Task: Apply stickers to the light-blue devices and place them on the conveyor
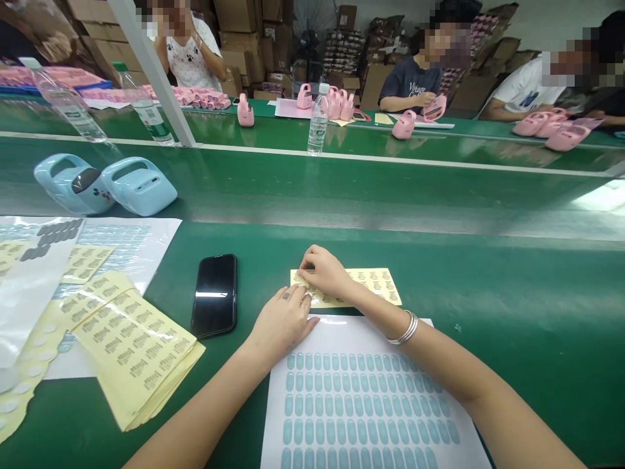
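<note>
A small yellow sticker sheet (375, 283) lies on the green table in front of me. My right hand (325, 270) rests on its left end, fingertips pinched at the edge as if on a sticker too small to make out. My left hand (283, 322) lies just below, fingers pressed down on the sheet's near left corner. A bracelet circles my right wrist. Under both forearms lies a white sheet (361, 397) covered with rows of pale blue oval stickers.
A black phone (215, 294) lies left of my hands. Yellow label sheets (134, 352) and white backing papers are stacked at far left. Two light blue devices (139, 185) sit behind them. Water bottles (318, 127), pink devices (404, 124) and three other people are across the green belt.
</note>
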{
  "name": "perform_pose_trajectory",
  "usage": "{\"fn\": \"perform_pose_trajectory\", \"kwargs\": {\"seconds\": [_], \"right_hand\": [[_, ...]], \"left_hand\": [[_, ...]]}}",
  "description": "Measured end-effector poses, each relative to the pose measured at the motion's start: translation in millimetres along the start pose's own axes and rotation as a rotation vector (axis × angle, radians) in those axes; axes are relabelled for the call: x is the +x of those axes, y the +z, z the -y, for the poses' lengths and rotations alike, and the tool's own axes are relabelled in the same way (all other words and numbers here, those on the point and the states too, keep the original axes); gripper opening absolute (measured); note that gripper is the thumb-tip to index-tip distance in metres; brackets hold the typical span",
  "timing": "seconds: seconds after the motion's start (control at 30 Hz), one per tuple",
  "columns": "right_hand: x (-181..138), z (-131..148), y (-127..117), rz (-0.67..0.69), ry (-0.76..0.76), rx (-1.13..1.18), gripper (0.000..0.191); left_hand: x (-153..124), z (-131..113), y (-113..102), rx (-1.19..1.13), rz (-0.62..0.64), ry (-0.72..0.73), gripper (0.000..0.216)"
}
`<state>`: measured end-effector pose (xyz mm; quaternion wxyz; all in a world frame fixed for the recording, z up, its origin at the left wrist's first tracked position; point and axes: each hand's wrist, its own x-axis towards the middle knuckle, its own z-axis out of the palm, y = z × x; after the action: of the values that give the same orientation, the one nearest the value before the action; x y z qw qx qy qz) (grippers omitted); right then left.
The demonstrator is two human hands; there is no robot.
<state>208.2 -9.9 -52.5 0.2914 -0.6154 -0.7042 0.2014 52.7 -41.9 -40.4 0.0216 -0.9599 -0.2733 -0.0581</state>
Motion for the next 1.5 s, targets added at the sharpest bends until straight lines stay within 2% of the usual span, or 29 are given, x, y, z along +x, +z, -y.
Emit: {"fn": "perform_pose_trajectory", "kwargs": {"seconds": [0.07, 0.13, 0.2, 0.27, 0.33, 0.4, 0.5, 0.57, 0.63, 0.8, 0.97, 1.3, 1.4, 1.5], "right_hand": [[-1, -1, 0, -0.031, -0.026, -0.023, 0.007], [-1, -1, -5, -0.063, -0.040, -0.028, 0.025], [-4, 0, -15, -0.095, -0.042, -0.020, 0.034], [-19, 5, -29, -0.120, -0.059, -0.009, 0.032], [-50, 14, -42, -0.109, -0.109, -0.030, 0.033], [-94, 24, -49, -0.029, -0.151, -0.115, 0.039], [-160, 34, -44, 0.259, -0.048, -0.232, 0.060], [-188, 33, -35, 0.427, 0.006, -0.267, 0.074], [-197, 26, -28, 0.471, 0.023, -0.287, 0.078], [-180, 13, -26, 0.345, -0.042, -0.320, 0.076], [-167, 12, -25, 0.284, -0.113, -0.349, 0.074], [-128, -2, -29, 0.247, -0.217, -0.326, 0.071], [-117, -10, -35, 0.167, -0.182, -0.237, 0.060], [-94, -30, -52, 0.033, -0.034, -0.201, 0.040]], "left_hand": [[0, -1, -2, -0.006, 0.023, -0.003, 0.039], [-2, -2, -4, -0.025, 0.049, -0.012, 0.054], [-3, -3, -5, -0.053, 0.075, -0.020, 0.073], [-4, -4, -6, -0.074, 0.100, -0.023, 0.084], [-4, -5, -7, -0.081, 0.118, -0.021, 0.086], [-4, -4, -8, -0.081, 0.118, -0.022, 0.082], [-3, -3, -9, -0.070, 0.100, -0.017, 0.073], [-2, -1, -9, -0.049, 0.097, -0.010, 0.068], [-2, 1, -8, -0.022, 0.097, 0.001, 0.062], [0, 6, -2, 0.054, 0.035, 0.022, 0.042], [3, 14, 6, 0.072, -0.065, 0.025, 0.043], [15, 38, 12, 0.102, -0.161, -0.061, 0.035], [16, 42, 17, 0.085, -0.156, -0.094, 0.036], [16, 43, 19, 0.064, -0.128, -0.118, 0.039]]}}
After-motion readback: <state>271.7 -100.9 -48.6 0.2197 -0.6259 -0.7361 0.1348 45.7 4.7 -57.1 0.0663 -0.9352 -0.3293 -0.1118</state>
